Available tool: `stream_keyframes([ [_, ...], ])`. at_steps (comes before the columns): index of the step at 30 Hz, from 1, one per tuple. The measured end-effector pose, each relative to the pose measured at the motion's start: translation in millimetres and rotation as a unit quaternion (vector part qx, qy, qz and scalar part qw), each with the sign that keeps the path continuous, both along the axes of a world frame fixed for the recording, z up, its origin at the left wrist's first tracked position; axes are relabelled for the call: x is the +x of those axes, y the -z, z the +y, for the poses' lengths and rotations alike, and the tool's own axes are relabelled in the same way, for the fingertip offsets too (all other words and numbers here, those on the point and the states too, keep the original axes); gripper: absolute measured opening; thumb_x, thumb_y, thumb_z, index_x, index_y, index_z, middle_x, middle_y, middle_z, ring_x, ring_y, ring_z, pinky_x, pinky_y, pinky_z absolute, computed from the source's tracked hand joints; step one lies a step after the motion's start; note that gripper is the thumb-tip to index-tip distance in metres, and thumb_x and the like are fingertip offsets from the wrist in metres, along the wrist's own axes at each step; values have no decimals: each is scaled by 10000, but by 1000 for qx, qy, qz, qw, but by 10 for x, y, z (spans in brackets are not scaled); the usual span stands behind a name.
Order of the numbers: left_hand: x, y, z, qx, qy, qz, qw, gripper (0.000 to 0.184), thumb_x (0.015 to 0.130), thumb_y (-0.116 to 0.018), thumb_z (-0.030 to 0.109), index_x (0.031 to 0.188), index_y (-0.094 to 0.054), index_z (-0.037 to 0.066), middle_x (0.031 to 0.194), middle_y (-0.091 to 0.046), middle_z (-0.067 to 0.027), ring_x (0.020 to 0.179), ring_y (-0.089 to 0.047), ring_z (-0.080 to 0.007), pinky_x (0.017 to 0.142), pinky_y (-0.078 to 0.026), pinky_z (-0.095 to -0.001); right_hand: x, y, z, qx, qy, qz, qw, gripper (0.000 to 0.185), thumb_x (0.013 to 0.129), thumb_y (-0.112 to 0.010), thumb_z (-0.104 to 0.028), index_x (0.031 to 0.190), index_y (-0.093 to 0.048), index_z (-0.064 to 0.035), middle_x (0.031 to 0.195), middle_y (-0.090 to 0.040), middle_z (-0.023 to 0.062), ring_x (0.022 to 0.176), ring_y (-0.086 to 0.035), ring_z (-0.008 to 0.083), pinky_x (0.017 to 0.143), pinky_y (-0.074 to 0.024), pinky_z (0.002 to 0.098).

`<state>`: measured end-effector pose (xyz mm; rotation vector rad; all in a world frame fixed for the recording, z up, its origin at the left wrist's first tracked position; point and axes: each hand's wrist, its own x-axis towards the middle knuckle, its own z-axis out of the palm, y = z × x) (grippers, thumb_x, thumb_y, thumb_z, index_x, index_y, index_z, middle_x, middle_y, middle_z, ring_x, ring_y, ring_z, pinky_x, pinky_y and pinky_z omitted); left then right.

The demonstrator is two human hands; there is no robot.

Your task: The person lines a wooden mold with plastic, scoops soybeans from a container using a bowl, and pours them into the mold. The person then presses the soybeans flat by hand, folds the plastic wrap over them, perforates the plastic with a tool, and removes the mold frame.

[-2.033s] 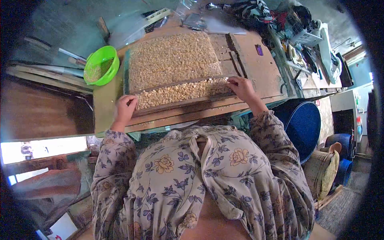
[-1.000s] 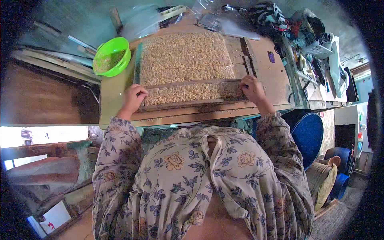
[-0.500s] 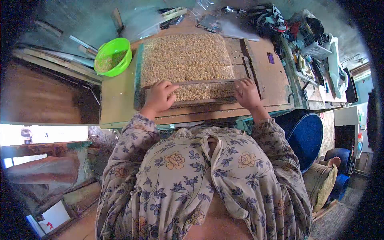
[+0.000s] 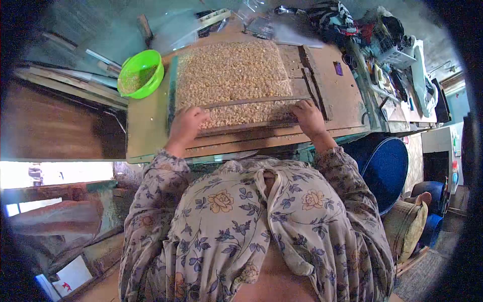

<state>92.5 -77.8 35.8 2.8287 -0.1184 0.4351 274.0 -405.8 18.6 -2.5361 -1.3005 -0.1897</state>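
Observation:
A wide slab of pale puffed-grain pieces (image 4: 231,70) lies in a low wooden frame (image 4: 251,128) on the bench in front of me. Across its near part runs a thin straight strip (image 4: 256,102), leaving a narrow band of grain (image 4: 246,114) on my side. My left hand (image 4: 187,123) is closed at the strip's left end, by the frame's corner; its fingertips are slightly blurred. At the right end my right hand (image 4: 308,117) has its fingers curled over the strip, and the thumb is partly hidden.
A bright green bowl (image 4: 142,74) with some grain in it stands left of the slab. Dark wooden bars (image 4: 313,83) lie along the right side. Clutter and a white basket (image 4: 397,58) sit at the back right. A large blue barrel (image 4: 385,173) stands below the bench at right.
My left hand has shifted a little left, and its outstretched index finger has drawn in. My right hand moved slightly left and remains at the strip's right end.

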Motion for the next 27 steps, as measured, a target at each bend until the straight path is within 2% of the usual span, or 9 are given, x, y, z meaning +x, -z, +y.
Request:
stream_keyframes([
  [6,-200,113,255,5,-53,-58,997,175,657,-579,36,797,-622,133,742,-537,-62,755,-523,-259,649,-432,-341,10,46,-12,-5,-4,-38,999,219,716,-478,-112,908,-584,-119,951,-525,64,925,-503,257,758,-457,344],
  [8,-245,124,300,-3,-57,-62,996,152,662,-574,36,779,-616,126,738,-534,-67,758,-520,-264,650,-430,-346,-21,-30,-5,-29,5,3,1000,229,715,-476,-115,917,-584,-120,946,-522,68,919,-504,255,756,-458,345],
  [14,-103,-154,200,39,-24,28,999,111,657,-558,124,753,-591,79,802,-540,-65,835,-492,-285,733,-413,-388,62,95,-36,-20,-31,-48,998,205,707,-504,-143,891,-586,-104,927,-524,75,904,-510,270,743,-454,361],
  [16,62,-162,2,-15,-41,87,995,247,664,-573,210,878,-588,88,951,-538,-83,945,-470,-301,818,-378,-408,86,220,-17,61,8,39,997,166,700,-521,-166,838,-580,-93,895,-534,84,866,-528,291,734,-450,367],
  [17,153,-126,-149,-18,-33,88,995,247,664,-573,210,878,-588,88,951,-538,-83,945,-470,-301,818,-378,-408,93,301,-54,58,16,39,997,166,700,-521,-166,838,-580,-93,895,-534,84,866,-528,291,734,-450,367],
  [19,390,-54,-480,-35,30,6,999,401,691,-567,253,1061,-531,106,1147,-466,-98,1068,-417,-299,898,-331,-419,33,238,-26,58,59,61,995,134,696,-525,-171,793,-578,-95,827,-534,86,826,-537,294,718,-451,376],
  [20,489,-56,-591,23,51,55,997,497,728,-546,265,1186,-439,104,1271,-367,-107,1157,-348,-305,951,-285,-428,12,166,-43,9,30,27,999,165,685,-499,-120,828,-576,-89,848,-521,82,850,-517,282,720,-442,369],
  [21,571,-12,-681,20,69,51,996,497,728,-546,265,1186,-439,104,1271,-367,-107,1157,-348,-305,951,-285,-428,-15,69,-50,-40,3,-6,999,214,675,-474,-69,863,-574,-84,870,-507,79,874,-498,269,723,-433,361],
  [27,626,46,-914,36,58,83,994,479,774,-492,239,1218,-403,82,1307,-331,-104,1214,-275,-312,977,-224,-476,-36,97,-314,-7,-26,-9,1000,216,654,-503,-62,855,-578,-85,877,-529,76,849,-517,271,700,-454,366],
])
